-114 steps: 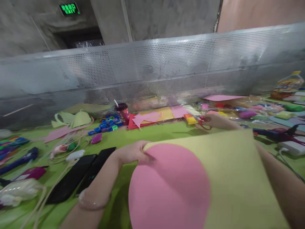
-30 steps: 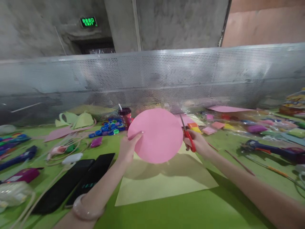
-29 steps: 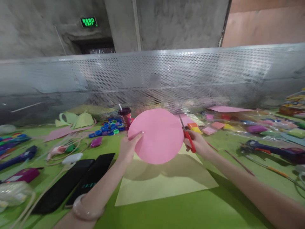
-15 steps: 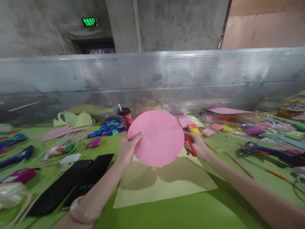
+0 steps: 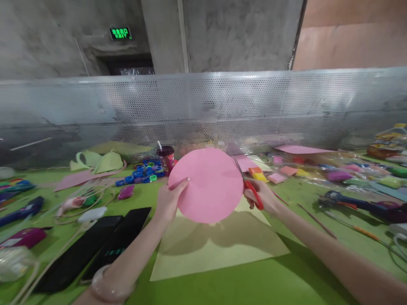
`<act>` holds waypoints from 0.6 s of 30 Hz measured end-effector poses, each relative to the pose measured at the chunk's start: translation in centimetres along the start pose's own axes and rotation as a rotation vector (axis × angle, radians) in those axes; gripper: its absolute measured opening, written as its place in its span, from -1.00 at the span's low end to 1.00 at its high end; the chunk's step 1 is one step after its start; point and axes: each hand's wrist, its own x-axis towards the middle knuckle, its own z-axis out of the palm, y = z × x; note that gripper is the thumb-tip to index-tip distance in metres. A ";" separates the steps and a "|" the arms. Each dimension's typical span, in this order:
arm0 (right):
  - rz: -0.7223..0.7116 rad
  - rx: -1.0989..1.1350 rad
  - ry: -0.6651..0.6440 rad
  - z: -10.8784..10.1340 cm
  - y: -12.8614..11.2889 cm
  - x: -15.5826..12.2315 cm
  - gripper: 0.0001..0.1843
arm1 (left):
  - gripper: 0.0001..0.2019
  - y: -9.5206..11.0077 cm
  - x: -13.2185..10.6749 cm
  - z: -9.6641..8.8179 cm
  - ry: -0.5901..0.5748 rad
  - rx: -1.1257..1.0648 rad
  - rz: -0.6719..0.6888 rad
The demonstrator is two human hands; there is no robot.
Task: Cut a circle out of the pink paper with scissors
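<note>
Pink paper disc [image 5: 206,186] stands at the centre of our head view, raised over a pale yellow sheet [image 5: 219,256] on the green surface [image 5: 206,292]. We pinch its left edge with our left hand [image 5: 167,201], fingers closed, thumb in front. At centre right, our right hand [image 5: 263,195] has its fingers wrapped round the red-handled scissors [image 5: 257,195], blades by the disc's right edge; we cannot tell whether they touch. We judge the disc light, thin and easily creased, so a gentle pinch at the rim seems best.
</note>
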 end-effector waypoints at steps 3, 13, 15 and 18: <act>0.016 -0.015 0.006 0.0 -0.1 0.0 -0.95 | -0.53 -0.1 0.0 0.0 0.005 0.013 0.006; 0.041 -0.020 0.008 -0.1 -0.2 0.0 -0.94 | -0.55 0.0 -0.1 0.1 -0.024 -0.008 0.010; 0.033 -0.015 0.004 -0.2 -0.2 0.0 -0.93 | -0.56 0.0 -0.1 0.1 -0.014 -0.006 0.013; 0.028 -0.010 -0.005 -0.2 0.0 0.0 -0.94 | -0.57 0.0 -0.1 0.1 0.006 -0.005 0.004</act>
